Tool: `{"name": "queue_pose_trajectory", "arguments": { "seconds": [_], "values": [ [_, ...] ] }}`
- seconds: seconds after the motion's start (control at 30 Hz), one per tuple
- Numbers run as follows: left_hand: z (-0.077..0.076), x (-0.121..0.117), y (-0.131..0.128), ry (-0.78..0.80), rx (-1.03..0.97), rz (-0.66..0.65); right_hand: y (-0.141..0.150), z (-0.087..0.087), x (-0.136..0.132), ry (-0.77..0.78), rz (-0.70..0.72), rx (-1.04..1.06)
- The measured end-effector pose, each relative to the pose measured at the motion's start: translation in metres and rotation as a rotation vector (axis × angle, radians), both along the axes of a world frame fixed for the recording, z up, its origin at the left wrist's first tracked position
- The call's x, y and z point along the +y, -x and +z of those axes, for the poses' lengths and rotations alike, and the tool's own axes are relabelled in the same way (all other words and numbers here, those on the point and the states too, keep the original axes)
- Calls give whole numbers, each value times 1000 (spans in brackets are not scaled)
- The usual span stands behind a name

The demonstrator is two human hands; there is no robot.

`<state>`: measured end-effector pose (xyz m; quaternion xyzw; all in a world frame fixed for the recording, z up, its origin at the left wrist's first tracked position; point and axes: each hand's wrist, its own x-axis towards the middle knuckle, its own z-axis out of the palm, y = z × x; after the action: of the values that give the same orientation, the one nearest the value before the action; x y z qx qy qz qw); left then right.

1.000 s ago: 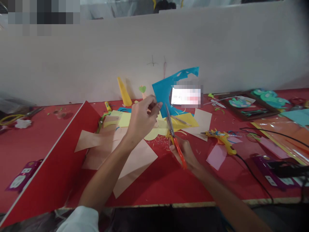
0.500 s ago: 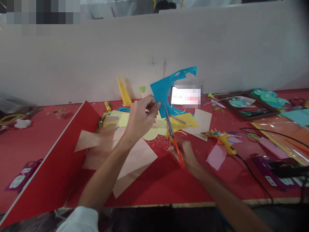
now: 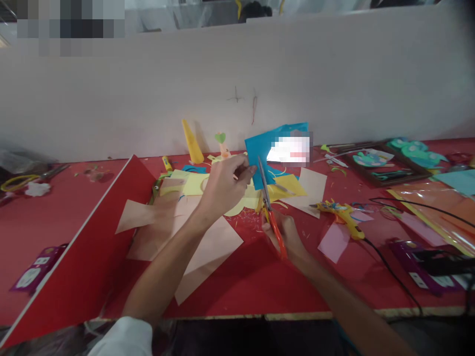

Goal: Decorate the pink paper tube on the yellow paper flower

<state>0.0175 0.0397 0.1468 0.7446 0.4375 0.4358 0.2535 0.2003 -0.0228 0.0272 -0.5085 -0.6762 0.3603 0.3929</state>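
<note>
A piece of blue paper is pinched at its left edge by my left hand, raised above the table. My right hand grips orange-handled scissors below it. The scissor blades point up and lie against the blue paper; whether they are cutting cannot be made out. Under the hands lie yellow paper pieces, beige sheets and thin paper scraps. Behind the blue paper stands a lit phone, partly covered.
A yellow glue gun with a black cord lies at right, near pink paper. A red board leans at left. A yellow cone stands by the white partition. A dark frame lies at back right.
The blue paper has come down and slightly right with my left hand, its upper strip now lower and covering more of the phone. My right hand still holds the scissors, almost unmoved.
</note>
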Motion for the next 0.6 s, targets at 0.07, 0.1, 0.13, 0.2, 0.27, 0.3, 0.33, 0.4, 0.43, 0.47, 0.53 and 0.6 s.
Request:
{"name": "queue_pose_trajectory", "arguments": {
  "seconds": [0.07, 0.1, 0.13, 0.2, 0.27, 0.3, 0.33, 0.4, 0.43, 0.47, 0.53, 0.6],
  "values": [
    [0, 0, 1, 12, 4, 0, 0, -2, 0, 8, -19, -19],
    [0, 1, 1, 16, 7, -1, 0, -3, 0, 7, -28, -25],
    [0, 1, 2, 20, 11, -2, 0, -3, 1, 9, -34, -29],
    [1, 2, 3, 25, 24, -1, 0, -3, 0, 24, -43, -22],
    [2, 1, 4, 28, 34, 3, 0, -3, 0, 37, -48, -7],
    [3, 1, 4, 28, 35, 5, 1, -3, -1, 37, -47, 2],
    [4, 1, 3, 25, 31, 6, 1, -3, -1, 33, -46, 11],
    [4, 1, 2, 12, 13, 6, 1, -2, -2, 28, -40, 25],
    [4, 1, 2, 2, 1, 6, 1, -2, -3, 29, -37, 29],
    [3, 1, 1, -6, -9, 6, 0, -3, -3, 31, -36, 30],
    [1, 1, -1, -10, -29, 7, 0, -4, -3, 38, -39, 26],
    [-1, 2, -2, -3, -48, 10, 0, -7, -3, 52, -51, 26]
  ]
}}
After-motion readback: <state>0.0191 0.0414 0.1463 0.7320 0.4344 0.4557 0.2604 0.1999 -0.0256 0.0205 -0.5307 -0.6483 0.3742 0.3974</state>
